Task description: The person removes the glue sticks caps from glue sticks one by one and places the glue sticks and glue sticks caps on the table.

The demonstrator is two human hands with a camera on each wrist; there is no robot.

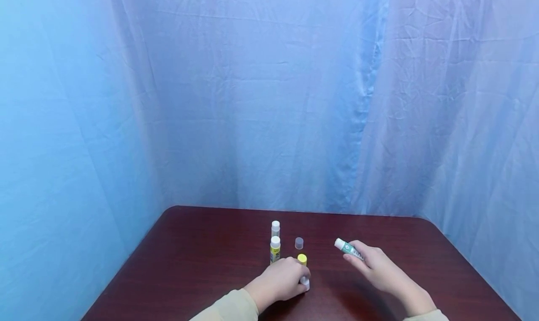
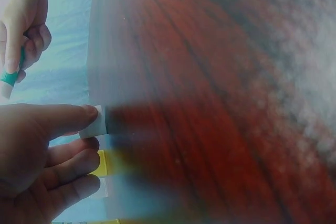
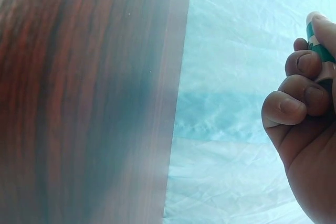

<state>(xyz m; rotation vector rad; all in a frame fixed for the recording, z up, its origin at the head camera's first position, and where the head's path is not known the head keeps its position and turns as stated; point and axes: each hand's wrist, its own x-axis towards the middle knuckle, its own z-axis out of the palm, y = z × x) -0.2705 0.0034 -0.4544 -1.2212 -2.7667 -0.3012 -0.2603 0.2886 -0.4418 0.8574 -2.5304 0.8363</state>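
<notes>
My left hand [image 1: 283, 279] is low over the table, its thumb and index finger pinching a small white cap [image 2: 94, 124] that stands on the wood. Just beyond those fingers is a yellow cap [image 1: 302, 258]. My right hand [image 1: 381, 267] holds a green-and-white glue stick [image 1: 348, 248] above the table, its white end tilted up and to the left. In the right wrist view the fingers curl around the glue stick [image 3: 313, 40]. A yellow glue stick [image 1: 275, 251] with a white top stands upright behind the left hand, its lower part hidden.
Behind the yellow stick stands another white-topped tube [image 1: 275, 228]. A translucent cap [image 1: 299, 243] sits to its right. The dark red wooden table [image 1: 202, 246] has rounded far corners, and blue curtains [image 1: 269, 101] hang around it.
</notes>
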